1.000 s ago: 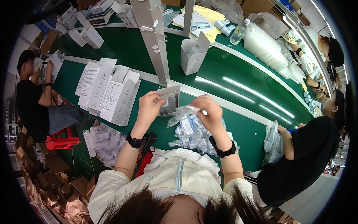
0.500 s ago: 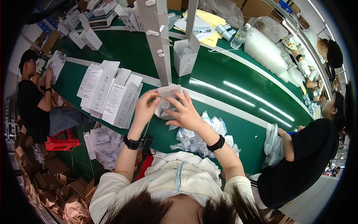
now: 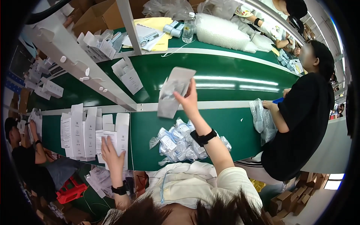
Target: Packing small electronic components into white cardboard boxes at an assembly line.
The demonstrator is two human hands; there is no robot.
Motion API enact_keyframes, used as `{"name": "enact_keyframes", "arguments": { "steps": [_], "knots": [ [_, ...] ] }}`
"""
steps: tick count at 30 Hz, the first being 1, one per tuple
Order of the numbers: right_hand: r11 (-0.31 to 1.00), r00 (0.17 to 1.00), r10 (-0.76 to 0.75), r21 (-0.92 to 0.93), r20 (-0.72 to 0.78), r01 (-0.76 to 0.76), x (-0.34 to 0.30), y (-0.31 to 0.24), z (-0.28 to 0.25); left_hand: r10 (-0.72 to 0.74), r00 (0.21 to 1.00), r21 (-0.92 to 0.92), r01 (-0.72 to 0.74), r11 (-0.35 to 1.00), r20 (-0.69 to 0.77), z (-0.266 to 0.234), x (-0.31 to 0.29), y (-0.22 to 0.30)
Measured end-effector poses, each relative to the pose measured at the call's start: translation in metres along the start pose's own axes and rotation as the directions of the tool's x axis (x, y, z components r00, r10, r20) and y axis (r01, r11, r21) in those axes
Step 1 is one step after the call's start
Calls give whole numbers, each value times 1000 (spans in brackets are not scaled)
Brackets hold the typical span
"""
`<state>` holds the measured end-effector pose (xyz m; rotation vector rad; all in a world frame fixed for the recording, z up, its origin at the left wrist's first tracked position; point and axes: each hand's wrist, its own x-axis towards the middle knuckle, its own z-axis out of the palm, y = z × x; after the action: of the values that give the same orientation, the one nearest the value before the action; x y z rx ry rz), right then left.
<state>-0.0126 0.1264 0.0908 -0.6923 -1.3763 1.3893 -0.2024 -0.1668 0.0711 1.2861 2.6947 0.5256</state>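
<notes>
My right hand (image 3: pixel 189 99) grips an upright white box (image 3: pixel 170 107) by its right side, over the near rail of the green belt. The box's top flap stands up, and something in clear plastic shows at its mouth. My left hand (image 3: pixel 112 153) lies with fingers apart against the front of the nearest white carton (image 3: pixel 122 137) in a row at the left. Printed white sheets lean on these cartons. Below my right forearm is a pile of clear plastic bags (image 3: pixel 178 142) with white and pale blue items inside.
A grey post (image 3: pixel 90 73) slants up at the left. An open white box (image 3: pixel 128 77) stands on the green belt (image 3: pixel 221 69). Beyond lie a bottle (image 3: pixel 188 29) and a bubble-wrap roll (image 3: pixel 221 32). Co-workers sit at the right (image 3: pixel 300 112) and left (image 3: pixel 24 157).
Both hands were together at one box. My right hand has carried it away toward the belt; my left hand has let go and moved to the carton row. The view has turned.
</notes>
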Motion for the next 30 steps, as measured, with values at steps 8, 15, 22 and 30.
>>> {"name": "enact_keyframes", "arguments": {
  "steps": [8,15,22,30],
  "knots": [
    [747,919,-364,-637,-151,191,105,12,-95,-107,968,-57,123,991,227,54,9,47],
    [168,884,-357,-952,-301,-257,17,-7,-242,67,897,-566,217,795,437,88,53,-18],
    [-183,564,-174,-536,-807,-824,-97,-27,-333,-6,898,-681,338,649,440,83,44,0],
    [-361,794,-352,-710,-496,-604,-68,-11,-320,-17,905,-632,310,710,426,81,34,5]
  ]
}}
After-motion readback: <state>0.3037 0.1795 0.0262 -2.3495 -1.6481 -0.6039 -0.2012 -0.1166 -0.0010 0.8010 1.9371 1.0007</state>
